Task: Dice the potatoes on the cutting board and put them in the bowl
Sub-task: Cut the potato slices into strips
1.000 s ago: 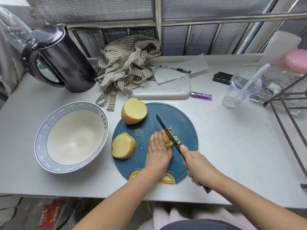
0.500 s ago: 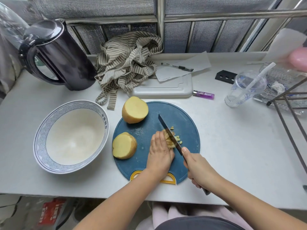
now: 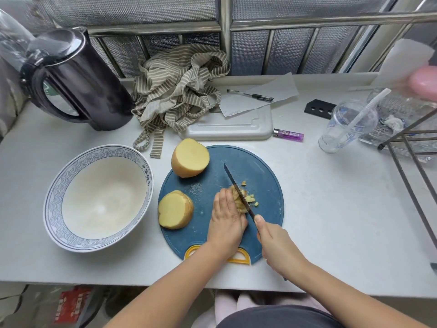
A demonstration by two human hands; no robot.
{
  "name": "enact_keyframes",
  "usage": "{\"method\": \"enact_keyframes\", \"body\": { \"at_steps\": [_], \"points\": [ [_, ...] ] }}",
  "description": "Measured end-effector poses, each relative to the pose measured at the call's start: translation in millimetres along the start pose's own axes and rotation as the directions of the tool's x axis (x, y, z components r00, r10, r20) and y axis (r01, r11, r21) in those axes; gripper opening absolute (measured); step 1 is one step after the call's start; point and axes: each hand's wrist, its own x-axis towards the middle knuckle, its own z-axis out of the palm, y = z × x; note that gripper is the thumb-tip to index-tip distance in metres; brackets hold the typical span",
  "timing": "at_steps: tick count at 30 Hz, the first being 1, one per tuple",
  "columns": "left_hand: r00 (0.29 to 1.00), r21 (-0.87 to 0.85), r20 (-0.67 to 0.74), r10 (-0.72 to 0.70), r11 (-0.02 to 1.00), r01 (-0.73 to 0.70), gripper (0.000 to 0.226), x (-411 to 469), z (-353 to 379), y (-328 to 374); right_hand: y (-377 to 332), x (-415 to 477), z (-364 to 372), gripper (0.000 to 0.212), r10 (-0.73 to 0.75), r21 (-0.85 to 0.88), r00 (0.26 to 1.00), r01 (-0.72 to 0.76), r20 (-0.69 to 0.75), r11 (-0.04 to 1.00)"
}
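A round blue cutting board (image 3: 264, 176) lies at the table's front. My left hand (image 3: 225, 218) holds a small stack of potato strips (image 3: 238, 200) down on it, fingers curled over them. My right hand (image 3: 276, 247) grips the handle of a black knife (image 3: 236, 188), whose blade lies against the strips' right side. A few small dice (image 3: 250, 198) lie just right of the blade. Two large potato pieces sit on the board's left: one (image 3: 190, 158) at the back edge, one (image 3: 175, 209) at the left edge. The white bowl (image 3: 54, 200) with a blue patterned rim stands left of the board, holding nothing.
A black kettle (image 3: 87, 81) stands back left, a striped cloth (image 3: 177, 91) behind the board. A white tray (image 3: 231, 126), paper with a pen (image 3: 250, 94), a purple lighter (image 3: 288, 134) and a plastic cup (image 3: 345, 129) lie farther back. A metal rack (image 3: 411, 181) occupies the right.
The knife has stayed at the strips and worked a little further along them. The loose dice right of the blade have spread slightly. My left hand stays on the strips.
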Motion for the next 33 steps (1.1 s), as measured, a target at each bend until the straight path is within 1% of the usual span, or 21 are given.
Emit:
{"method": "enact_keyframes", "body": {
  "at_steps": [3,5,8,14,16,18,20,22,25,26,28,30,33],
  "points": [
    [1.000,0.005,0.003,0.003,1.000,-0.003,0.065,-1,-1,0,1,2,1,0.054,-0.014,-0.004,1.000,0.014,-0.003,1.000],
    [1.000,0.027,0.004,0.013,1.000,-0.013,0.066,-2,-1,0,-1,5,2,0.053,-0.026,-0.034,1.000,0.027,0.002,0.999],
    [1.000,0.015,0.010,0.003,1.000,-0.004,0.067,-1,-2,0,0,10,5,0.052,-0.038,-0.064,0.999,0.038,0.003,0.997],
    [1.000,0.011,0.027,0.004,1.000,-0.005,0.066,-2,-4,1,-2,16,7,0.053,-0.027,-0.048,1.000,0.027,-0.004,0.999],
    [1.000,0.011,0.029,0.001,1.000,-0.001,0.066,-2,-6,1,-2,21,4,0.054,-0.013,0.021,1.000,0.013,0.008,1.000],
    [0.999,-0.002,0.035,-0.006,1.000,0.006,0.066,-2,-8,2,0,26,-2,0.053,0.046,0.193,0.998,-0.054,0.045,0.980],
    [0.999,-0.026,0.044,-0.015,1.000,0.016,0.066,-2,-11,2,2,26,-11,0.050,0.099,0.346,0.989,-0.131,0.110,0.929],
    [0.999,-0.043,0.049,0.000,0.999,0.003,0.067,-3,-13,2,7,25,-20,0.050,0.105,0.373,0.985,-0.150,0.139,0.916],
    [0.995,-0.032,0.096,0.029,0.999,-0.026,0.075,-6,-14,0,11,21,-29,0.051,0.083,0.320,0.987,-0.124,0.137,0.939],
    [0.993,-0.053,0.111,0.027,0.998,-0.021,0.079,-7,-16,0,11,19,-30,0.051,0.073,0.311,0.988,-0.113,0.136,0.944],
    [0.992,-0.168,0.122,0.003,0.986,0.018,0.087,-7,-22,-1,8,15,-31,0.051,0.047,0.317,0.991,-0.085,0.125,0.945],
    [0.991,-0.278,0.135,-0.013,0.959,0.050,0.089,-8,-29,-3,4,7,-30,0.050,0.024,0.337,0.994,-0.059,0.106,0.940],
    [0.998,-0.290,0.065,-0.011,0.957,0.030,0.082,-10,-32,-11,2,-2,-24,0.050,-0.028,0.312,0.998,0.008,0.061,0.950]
  ]
}}
